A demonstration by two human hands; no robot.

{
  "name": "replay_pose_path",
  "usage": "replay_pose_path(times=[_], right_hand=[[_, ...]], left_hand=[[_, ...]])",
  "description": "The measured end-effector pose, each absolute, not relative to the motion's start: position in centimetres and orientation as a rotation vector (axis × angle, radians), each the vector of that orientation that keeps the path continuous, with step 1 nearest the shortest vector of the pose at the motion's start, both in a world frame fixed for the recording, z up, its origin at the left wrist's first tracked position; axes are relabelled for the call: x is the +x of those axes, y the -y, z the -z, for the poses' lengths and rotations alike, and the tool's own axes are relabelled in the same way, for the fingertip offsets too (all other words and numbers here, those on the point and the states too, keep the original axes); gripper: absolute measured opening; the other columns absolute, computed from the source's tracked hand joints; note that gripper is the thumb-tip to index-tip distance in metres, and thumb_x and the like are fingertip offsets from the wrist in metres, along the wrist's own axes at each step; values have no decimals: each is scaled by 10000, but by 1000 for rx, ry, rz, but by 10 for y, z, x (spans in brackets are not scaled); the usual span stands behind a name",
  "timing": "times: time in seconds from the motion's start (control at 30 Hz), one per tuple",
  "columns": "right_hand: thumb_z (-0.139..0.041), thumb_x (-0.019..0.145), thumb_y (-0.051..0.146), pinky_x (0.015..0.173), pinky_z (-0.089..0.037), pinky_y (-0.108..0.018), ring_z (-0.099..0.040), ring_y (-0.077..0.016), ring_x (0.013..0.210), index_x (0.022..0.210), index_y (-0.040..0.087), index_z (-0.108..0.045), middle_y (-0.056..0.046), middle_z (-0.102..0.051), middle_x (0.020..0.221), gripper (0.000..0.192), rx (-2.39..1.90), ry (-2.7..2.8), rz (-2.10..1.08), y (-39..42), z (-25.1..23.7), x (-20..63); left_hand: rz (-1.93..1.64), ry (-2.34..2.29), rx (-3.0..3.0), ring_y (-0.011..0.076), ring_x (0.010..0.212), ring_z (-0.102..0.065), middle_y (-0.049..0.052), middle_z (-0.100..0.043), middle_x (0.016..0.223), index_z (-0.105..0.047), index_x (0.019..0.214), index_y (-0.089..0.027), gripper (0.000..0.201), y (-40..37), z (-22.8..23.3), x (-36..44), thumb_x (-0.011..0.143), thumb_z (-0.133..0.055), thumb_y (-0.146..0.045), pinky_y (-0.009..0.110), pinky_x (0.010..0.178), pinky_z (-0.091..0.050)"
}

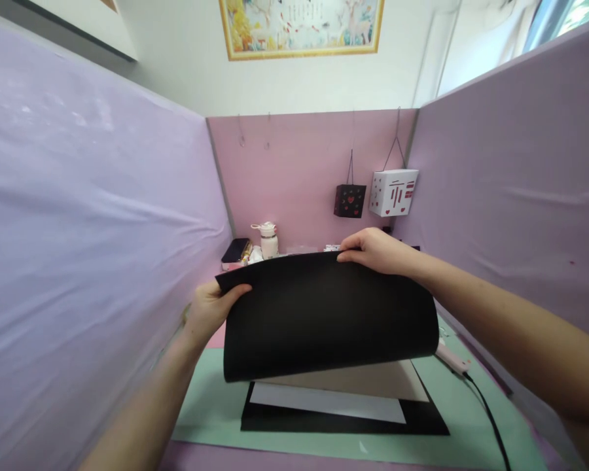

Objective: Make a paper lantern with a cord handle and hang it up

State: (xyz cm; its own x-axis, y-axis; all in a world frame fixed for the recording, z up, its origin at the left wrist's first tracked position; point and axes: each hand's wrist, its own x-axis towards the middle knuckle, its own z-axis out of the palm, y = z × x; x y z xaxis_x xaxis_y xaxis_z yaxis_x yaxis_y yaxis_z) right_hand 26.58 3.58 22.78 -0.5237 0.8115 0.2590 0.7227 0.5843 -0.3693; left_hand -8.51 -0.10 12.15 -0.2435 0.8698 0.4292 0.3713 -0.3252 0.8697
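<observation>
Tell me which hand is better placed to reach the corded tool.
Probably the right hand: the corded tool lies on that side. The left hand is farther away. Both hold the raised black sheet, so the right would have to release first.

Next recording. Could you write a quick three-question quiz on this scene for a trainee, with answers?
1. What do the left hand and right hand both hold?
A) a wooden ruler
B) a curled, thin black sheet
C) metal scissors
2. True or false: in the picture, the cream cylindrical bottle stands to the right of the right hand.
3. Fill in: in the picture, the hanging black box with red hearts is to the ____ of the hanging white box with red designs.

Key: 1. B; 2. False; 3. left
</observation>
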Motion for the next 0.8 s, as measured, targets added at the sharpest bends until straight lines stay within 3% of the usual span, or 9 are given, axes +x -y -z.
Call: replay_pose_path(times=[0.23, 0.47, 0.8], right_hand=[[-541, 874, 422, 620, -369, -283, -536, -163, 646, 743, 213, -702, -10, -639, 676, 294, -1236, 2400, -160, -46, -217, 270], [-628, 808, 389, 628, -384, -275, -568, -164, 672, 713, 208, -706, -8, -666, 691, 218, -1274, 2287, -314, -59, -203, 270], [-625, 776, 443, 555, -343, -263, -495, -137, 597, 661, 194, -693, 11, -588, 603, 283, -1337, 2313, -434, -67, -191, 270]], left_hand=[[-1519, -1353, 1412, 267, 839, -703, 61, -771, 890, -756, 850, -143, 459, -29, -128, -67, 566, -856, -490, 343, 748, -573], [-1378, -1299, 1352, 259, 811, -716, 77, -774, 892, -741, 900, -131, 519, -33, -127, -63, 546, -865, -488, 354, 749, -587], [-1228, -1244, 1352, 233, 747, -718, 81, -771, 853, -724, 906, -126, 507, -39, -109, -71, 568, -866, -477, 317, 687, -579]])
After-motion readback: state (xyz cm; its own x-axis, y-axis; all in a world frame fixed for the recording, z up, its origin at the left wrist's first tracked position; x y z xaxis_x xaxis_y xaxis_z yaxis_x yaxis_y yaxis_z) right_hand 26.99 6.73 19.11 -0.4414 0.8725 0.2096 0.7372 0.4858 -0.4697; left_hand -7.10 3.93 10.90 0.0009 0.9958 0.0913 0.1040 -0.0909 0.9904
